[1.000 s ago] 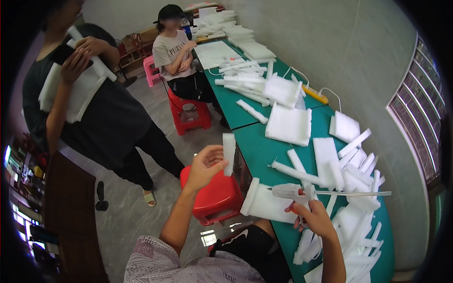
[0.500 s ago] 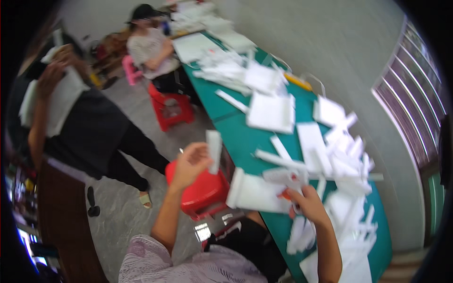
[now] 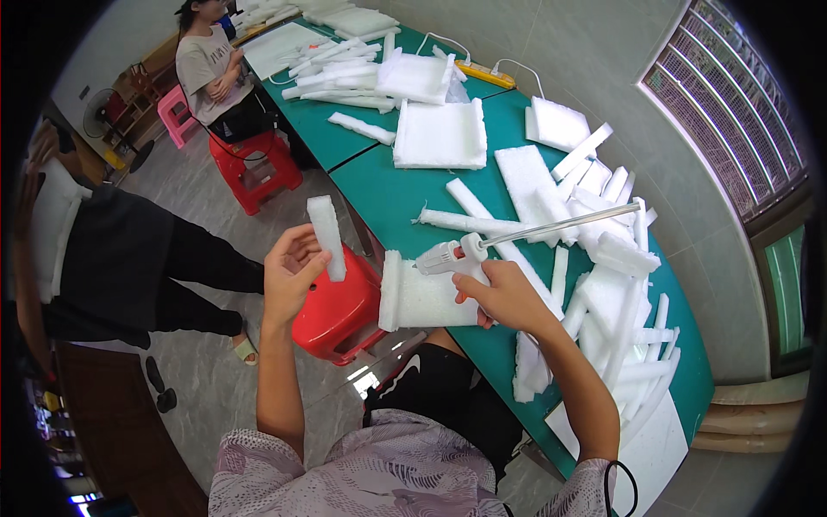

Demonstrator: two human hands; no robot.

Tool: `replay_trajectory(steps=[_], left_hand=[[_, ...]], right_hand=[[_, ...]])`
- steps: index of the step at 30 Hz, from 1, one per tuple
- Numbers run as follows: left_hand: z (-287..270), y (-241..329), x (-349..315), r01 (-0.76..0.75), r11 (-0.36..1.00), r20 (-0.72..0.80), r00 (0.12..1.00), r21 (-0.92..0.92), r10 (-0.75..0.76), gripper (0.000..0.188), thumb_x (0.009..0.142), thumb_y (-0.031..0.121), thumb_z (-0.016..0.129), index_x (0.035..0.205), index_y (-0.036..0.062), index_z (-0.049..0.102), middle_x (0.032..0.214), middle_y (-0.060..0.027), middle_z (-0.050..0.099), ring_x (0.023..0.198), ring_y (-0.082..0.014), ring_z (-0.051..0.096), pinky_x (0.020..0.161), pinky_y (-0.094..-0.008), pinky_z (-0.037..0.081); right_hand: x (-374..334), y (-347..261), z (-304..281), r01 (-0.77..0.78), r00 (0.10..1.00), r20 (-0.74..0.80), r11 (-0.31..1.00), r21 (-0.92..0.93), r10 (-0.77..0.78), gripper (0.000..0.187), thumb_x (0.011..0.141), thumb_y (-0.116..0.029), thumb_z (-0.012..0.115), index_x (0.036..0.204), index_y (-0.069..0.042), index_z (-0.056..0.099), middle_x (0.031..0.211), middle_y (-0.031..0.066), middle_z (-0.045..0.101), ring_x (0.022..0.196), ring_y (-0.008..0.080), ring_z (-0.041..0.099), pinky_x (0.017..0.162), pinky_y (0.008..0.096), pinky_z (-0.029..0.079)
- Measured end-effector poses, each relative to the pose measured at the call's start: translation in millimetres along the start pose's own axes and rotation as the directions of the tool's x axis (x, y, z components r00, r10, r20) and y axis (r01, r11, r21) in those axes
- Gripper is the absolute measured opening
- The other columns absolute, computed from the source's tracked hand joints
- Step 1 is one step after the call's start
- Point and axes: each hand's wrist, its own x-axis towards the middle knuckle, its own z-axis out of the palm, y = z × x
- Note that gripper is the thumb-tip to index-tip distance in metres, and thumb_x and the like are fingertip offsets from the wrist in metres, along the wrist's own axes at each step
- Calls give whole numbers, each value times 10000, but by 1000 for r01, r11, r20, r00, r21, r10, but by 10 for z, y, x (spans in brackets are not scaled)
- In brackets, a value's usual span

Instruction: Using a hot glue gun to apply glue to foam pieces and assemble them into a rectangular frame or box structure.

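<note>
My left hand [image 3: 291,277] pinches a short white foam strip [image 3: 327,236] upright — my right hand [image 3: 504,295] grips a white glue gun [image 3: 457,255] against a white foam block [image 3: 422,299] at the green tabletop [image 3: 392,194] edge.

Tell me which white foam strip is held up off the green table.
The short foam strip in the left hand, upright over the red stool; the other strips lie flat on the table.

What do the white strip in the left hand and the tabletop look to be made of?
White strip: probably soft foam, matte with a rough, grainy surface and slightly ragged cut edges, pinched in the left hand. Tabletop: smooth green surface with a faint sheen, perhaps painted or laminated board; which one cannot be told.
</note>
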Motion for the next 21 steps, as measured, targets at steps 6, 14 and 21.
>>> replay_trajectory(steps=[6,14,21], left_hand=[[2,24,-3,-4,1000,12,1000,9,4,393,810,-37,632,1182,-45,506,1071,-129,604,974,-174,598,861,-297,471],[-10,-30,30,15,1000,24,1000,-9,-14,387,813,-37,628,1180,-46,507,1081,-132,608,964,-170,601,861,-295,472],[-32,-51,49,15,1000,29,999,-16,-14,382,818,-38,624,1180,-51,503,1089,-137,608,973,-169,602,862,-291,471]], right_hand=[[10,-25,52,18,999,-39,997,-81,-21,449,868,-335,570,727,91,582,592,105,619,406,164,569,419,289,470],[-10,32,34,7,988,-148,973,-231,-42,514,873,-373,532,647,86,577,495,130,567,405,205,567,445,324,477],[-233,-9,-159,-54,989,-143,996,-72,43,433,866,-319,591,742,96,592,605,112,608,403,152,551,392,276,437]])
